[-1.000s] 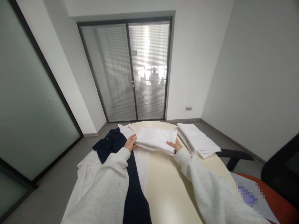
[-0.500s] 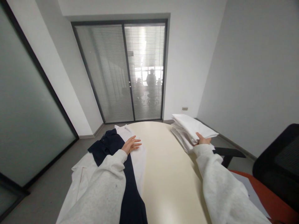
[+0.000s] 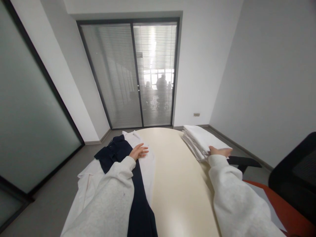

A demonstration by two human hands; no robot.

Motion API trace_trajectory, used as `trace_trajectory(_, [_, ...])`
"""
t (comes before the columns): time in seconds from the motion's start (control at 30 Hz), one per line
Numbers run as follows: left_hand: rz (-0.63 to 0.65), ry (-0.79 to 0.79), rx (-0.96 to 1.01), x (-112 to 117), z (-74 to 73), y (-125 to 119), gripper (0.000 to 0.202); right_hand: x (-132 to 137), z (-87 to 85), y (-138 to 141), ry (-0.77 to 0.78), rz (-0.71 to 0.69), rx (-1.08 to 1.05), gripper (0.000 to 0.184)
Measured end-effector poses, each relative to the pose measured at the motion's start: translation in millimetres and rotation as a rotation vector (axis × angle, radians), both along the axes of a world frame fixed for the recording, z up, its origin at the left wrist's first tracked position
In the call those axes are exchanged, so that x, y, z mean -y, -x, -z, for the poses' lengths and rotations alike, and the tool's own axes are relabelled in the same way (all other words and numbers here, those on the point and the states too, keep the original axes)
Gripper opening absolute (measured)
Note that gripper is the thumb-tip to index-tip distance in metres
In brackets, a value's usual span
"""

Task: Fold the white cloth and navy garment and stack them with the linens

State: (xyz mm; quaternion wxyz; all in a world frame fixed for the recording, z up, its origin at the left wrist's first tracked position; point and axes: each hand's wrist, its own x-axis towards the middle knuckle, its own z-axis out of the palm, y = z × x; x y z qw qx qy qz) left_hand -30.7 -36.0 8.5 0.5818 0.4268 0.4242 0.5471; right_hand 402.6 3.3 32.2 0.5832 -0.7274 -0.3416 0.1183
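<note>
My left hand [image 3: 139, 151] is open, fingers stretched out, over the white garments and a dark navy garment [image 3: 115, 149] laid along the table's left side. A white garment [image 3: 147, 171] shows beside the navy one, and more white cloth [image 3: 87, 179] hangs past the left edge. At the table's right edge my right hand [image 3: 220, 151] grips the near edge of a folded white garment [image 3: 203, 136], thumb at its corner. That garment lies on top of a stack of folded white cloth [image 3: 194, 148]. Part of the right hand's fingers is hidden.
The cream table [image 3: 176, 184] has a rounded far end. To the right stands a black mesh office chair [image 3: 296, 171] with an orange seat [image 3: 286, 200] and a grey sheet [image 3: 261, 194] on it. A glass door with blinds [image 3: 128, 79] is beyond; blurred figures show behind it.
My right hand has lowered the folded white garment, which was lifted and tilted, flatter onto the stack. My left hand has hardly moved. The view has shifted slightly.
</note>
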Motion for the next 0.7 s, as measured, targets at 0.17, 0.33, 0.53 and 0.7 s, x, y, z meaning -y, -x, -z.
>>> trace_trajectory(0.17, [-0.062,0.015,-0.045,-4,3.7,3,0.056,6,-23.6,18,0.059,-0.044,0.809,0.074])
trace_trajectory(0.33, [-0.059,0.002,-0.086,-4,5.6,3,0.051,-7,-7.3,38,0.351,-0.416,1.107,0.05])
trace_trajectory(0.53, [-0.078,0.015,-0.175,-1,-5.2,0,0.043,-10,7.2,40,0.484,-0.418,1.205,0.06])
trace_trajectory(0.7, [-0.147,0.044,-0.432,5,-42.5,15,0.03,-12,8.8,37,0.508,-0.406,1.231,0.062])
